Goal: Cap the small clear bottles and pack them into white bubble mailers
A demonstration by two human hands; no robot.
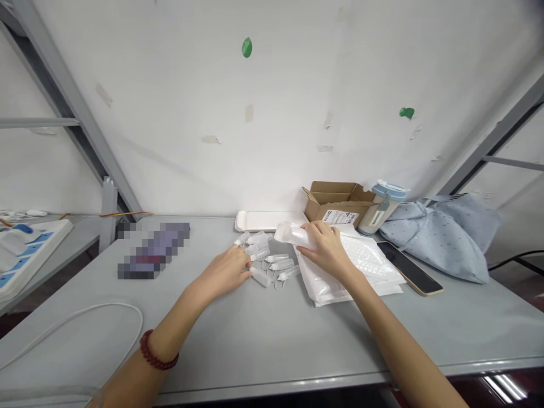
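My right hand is closed around a narrow white box, its open end pointing left. Several small translucent plastic bottles with thin loops lie in a loose pile on the grey table. At the left edge of this pile is my left hand, with fingers bent down and drawn together against a small plastic bottle; its fingertips are partly hidden. Beneath and beside my right hand lie white bubble mailers. Another long white box rests behind the pile, along the wall.
An open cardboard box and a lidded tumbler stand at the back right. A phone and a light blue cloth bag lie beyond the mailers. A pixelated item and a white cable are on the left.
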